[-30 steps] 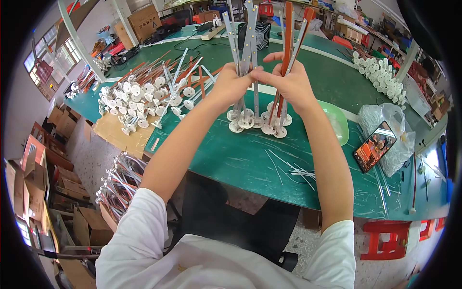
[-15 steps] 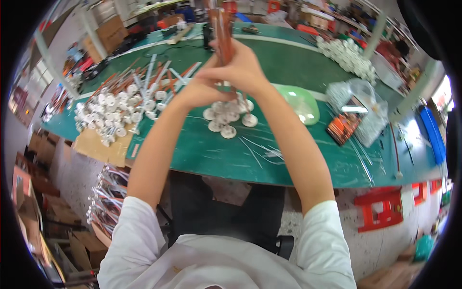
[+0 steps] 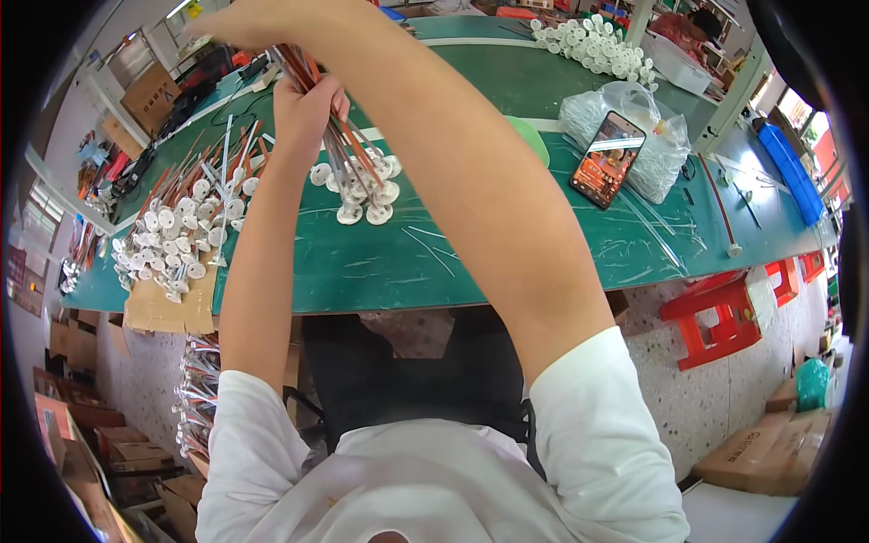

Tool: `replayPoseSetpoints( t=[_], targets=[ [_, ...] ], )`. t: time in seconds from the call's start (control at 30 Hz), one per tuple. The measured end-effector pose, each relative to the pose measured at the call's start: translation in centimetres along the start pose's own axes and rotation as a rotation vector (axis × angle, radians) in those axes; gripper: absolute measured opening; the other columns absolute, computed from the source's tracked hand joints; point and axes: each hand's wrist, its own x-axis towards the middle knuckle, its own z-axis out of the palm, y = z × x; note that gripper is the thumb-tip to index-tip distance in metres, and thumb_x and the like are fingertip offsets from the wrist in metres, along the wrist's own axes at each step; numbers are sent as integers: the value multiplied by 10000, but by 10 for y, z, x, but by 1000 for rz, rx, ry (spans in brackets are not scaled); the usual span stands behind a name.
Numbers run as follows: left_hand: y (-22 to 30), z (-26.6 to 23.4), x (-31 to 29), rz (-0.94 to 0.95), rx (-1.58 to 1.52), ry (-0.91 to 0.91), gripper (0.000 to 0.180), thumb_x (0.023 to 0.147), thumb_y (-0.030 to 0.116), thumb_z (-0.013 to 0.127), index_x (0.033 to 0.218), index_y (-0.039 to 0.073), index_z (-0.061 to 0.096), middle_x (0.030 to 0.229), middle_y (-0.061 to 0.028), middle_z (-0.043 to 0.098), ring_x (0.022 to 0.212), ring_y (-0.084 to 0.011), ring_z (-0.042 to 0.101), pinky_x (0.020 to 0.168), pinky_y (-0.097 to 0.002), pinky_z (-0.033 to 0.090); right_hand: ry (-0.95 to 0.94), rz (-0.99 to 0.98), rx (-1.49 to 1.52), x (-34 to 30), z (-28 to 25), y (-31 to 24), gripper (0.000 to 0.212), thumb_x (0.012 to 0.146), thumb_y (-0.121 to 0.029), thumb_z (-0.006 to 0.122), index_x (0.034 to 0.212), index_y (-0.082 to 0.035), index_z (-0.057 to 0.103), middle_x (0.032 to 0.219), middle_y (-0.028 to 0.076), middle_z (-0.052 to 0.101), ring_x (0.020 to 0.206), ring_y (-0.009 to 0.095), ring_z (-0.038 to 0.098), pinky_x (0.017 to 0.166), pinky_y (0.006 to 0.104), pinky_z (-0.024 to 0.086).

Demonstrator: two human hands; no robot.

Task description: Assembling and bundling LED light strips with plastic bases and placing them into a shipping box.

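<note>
Rods point(image 3: 348, 154) with white disc feet stand bunched, discs on the green table point(image 3: 507, 244), shafts slanting up-left. The left hand point(image 3: 303, 109) wraps the shafts; the right hand point(image 3: 262, 20) apparently closes around their tops.

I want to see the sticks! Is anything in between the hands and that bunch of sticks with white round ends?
Nothing visible is. The left hand already grips the bunch of sticks, and the right hand is at its top end. The white discs rest on the green table.
</note>
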Motion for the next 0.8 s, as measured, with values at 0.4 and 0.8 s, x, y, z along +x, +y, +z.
replayPoseSetpoints(
  t=[0.4, 0.8],
  targets=[
    [20, -11, 10, 191, 120, 232, 199, 849, 105, 665, 1000, -18, 625, 907, -41, 663, 798, -117, 618, 694, -255, 474, 45, -295, -143, -10, 40, 2, 470, 713, -438, 727, 1041, -102, 689, 1000, 117, 687, 950, 322, 659, 793, 408, 532],
    [176, 39, -155, 180, 128, -25, 187, 872, 129, 703, 951, -33, 656, 651, 17, 573, 488, -11, 429, 472, -197, 319, 319, -166, 482, -228, 73, -39, 671, 659, -158, 746, 1210, 49, 425, 968, 237, 591, 928, 405, 588, 753, 450, 478]
  ],
)
